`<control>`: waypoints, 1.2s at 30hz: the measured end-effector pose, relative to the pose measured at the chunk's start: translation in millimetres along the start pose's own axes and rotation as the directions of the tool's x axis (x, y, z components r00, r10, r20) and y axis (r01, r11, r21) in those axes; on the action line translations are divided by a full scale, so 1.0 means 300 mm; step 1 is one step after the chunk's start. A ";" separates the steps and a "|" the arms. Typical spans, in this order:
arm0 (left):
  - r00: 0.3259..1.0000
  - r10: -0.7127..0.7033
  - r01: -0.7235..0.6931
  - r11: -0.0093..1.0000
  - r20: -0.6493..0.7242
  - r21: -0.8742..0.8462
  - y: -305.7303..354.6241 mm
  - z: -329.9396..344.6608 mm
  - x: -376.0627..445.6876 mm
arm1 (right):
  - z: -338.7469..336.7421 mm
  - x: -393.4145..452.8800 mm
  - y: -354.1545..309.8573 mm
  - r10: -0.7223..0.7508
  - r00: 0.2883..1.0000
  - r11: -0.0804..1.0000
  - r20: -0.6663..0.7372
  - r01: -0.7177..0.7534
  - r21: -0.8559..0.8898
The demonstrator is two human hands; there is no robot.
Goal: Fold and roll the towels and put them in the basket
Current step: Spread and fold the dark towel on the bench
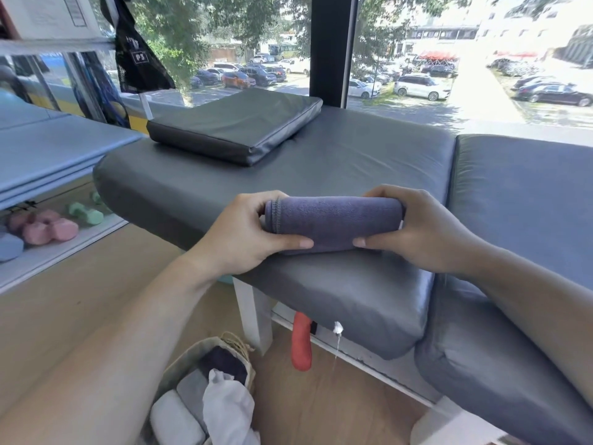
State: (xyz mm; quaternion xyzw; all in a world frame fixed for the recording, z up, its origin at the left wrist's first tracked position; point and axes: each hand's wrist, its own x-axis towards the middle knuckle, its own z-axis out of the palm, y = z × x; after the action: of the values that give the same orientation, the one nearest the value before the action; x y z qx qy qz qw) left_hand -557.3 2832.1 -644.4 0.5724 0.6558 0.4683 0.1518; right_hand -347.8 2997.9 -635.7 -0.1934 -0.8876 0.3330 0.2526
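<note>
A purple-grey towel [333, 221] is rolled into a tight cylinder and lies across the near edge of the dark grey padded bench [321, 162]. My left hand [244, 236] grips its left end, thumb underneath at the front. My right hand [420, 229] holds the right end the same way. On the floor at the lower left stands a woven basket [195, 351]. It holds a white rolled towel [175, 419], a grey one [192, 390], a dark one [224, 362] and a loose white cloth [227, 409].
A flat black cushion [237, 123] lies on the far part of the bench. A second grey pad [519, 200] adjoins on the right. A red foam handle [301, 342] hangs under the bench. Pink and green dumbbells [51, 226] sit on a low shelf at left.
</note>
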 end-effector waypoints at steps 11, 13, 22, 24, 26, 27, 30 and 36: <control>0.997 0.003 0.006 0.992 -0.075 0.129 0.050 -0.017 -0.008 | -0.002 -0.002 -0.009 0.054 0.995 0.997 0.085 -0.058 0.048; 0.992 0.077 -0.057 0.979 -0.097 0.194 0.072 -0.008 -0.016 | 0.006 -0.005 -0.011 0.051 0.996 0.998 0.068 -0.053 0.022; 0.996 -0.017 0.041 0.965 -0.091 0.260 0.120 -0.057 -0.078 | 0.015 -0.038 -0.098 -0.047 0.998 0.978 -0.038 0.054 0.202; 0.995 -0.037 0.057 0.968 -0.087 0.246 0.133 -0.094 -0.126 | 0.031 -0.052 -0.140 -0.076 0.997 0.971 -0.034 0.082 0.225; 0.996 -0.055 0.071 0.964 -0.069 0.256 0.136 -0.127 -0.185 | 0.049 -0.064 -0.203 -0.128 0.992 0.975 -0.008 0.128 0.183; 0.996 -0.066 0.079 0.960 -0.058 0.269 0.131 -0.144 -0.218 | 0.060 -0.066 -0.241 -0.158 0.987 0.978 0.022 0.154 0.143; 0.989 -0.144 0.133 0.941 0.015 0.311 0.095 -0.193 -0.331 | 0.115 -0.066 -0.351 -0.184 0.967 0.983 0.177 0.177 0.052; 0.965 -0.224 0.195 0.961 0.138 0.198 -0.019 -0.240 -0.502 | 0.362 -0.071 -0.467 -0.152 0.921 0.975 0.357 0.199 -0.096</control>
State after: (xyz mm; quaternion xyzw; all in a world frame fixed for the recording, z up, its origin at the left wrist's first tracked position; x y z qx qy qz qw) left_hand -568.7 2666.4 -662.7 0.5467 0.7388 0.3400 0.1994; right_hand -418.1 2834.9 -616.5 -0.0673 -0.9519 0.2791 0.1074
